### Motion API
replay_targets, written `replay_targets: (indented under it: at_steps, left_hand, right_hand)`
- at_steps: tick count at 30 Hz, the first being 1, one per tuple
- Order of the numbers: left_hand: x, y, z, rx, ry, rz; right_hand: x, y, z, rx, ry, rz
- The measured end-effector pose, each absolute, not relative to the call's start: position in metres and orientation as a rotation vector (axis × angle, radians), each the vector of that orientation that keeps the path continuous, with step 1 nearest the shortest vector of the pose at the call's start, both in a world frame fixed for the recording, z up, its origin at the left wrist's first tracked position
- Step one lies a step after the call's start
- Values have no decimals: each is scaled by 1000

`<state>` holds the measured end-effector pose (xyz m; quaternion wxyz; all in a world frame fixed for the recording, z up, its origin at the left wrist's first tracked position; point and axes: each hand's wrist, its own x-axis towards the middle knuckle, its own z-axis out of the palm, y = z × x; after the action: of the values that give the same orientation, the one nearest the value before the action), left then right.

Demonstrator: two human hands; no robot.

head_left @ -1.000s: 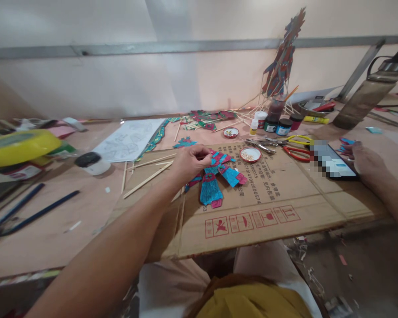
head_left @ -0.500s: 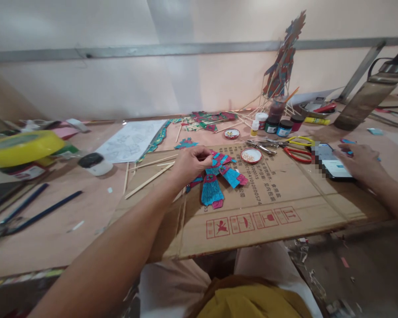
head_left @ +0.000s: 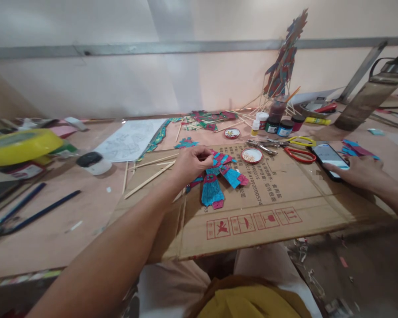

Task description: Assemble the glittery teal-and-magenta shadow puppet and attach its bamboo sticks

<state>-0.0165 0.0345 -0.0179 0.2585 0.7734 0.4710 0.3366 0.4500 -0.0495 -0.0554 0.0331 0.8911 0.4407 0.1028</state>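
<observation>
A painted blue and pink cut-out figure (head_left: 212, 190) lies over the cardboard sheet (head_left: 252, 203). My left hand (head_left: 193, 163) pinches its upper end between thumb and fingers, hiding that part. On the right a smartphone (head_left: 330, 154) rests with its screen lit. My right hand (head_left: 363, 172) is at the phone's near right side, thumb over the lower screen and the other fingers stretched out past its edge. Just beyond those fingers lie more blue and pink painted pieces (head_left: 360, 149).
Wooden sticks (head_left: 150, 180) lie left of the figure. Behind it are a lid of small beads (head_left: 251, 155), pliers (head_left: 262, 147), red-handled scissors (head_left: 300, 154) and paint jars (head_left: 285, 128). A bottle (head_left: 368, 97) leans at right; a yellow tape roll (head_left: 23, 145) is at left.
My right hand has drawn back toward me from the phone's upper right, uncovering the painted pieces and more of the screen; its thumb now lies over the lower screen. My left hand stays put.
</observation>
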Motion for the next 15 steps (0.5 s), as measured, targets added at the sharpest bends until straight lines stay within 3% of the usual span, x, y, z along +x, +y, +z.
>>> replay_targets:
  at_steps: [4,15]
  left_hand:
    - [-17,36,-20,2081,1268,936]
    - [-20,40,-25,2067,1196,1041]
  right_hand:
    - [430,-54,-53,2878,1187,115]
    - [456,-36,-72,3067,1242,77]
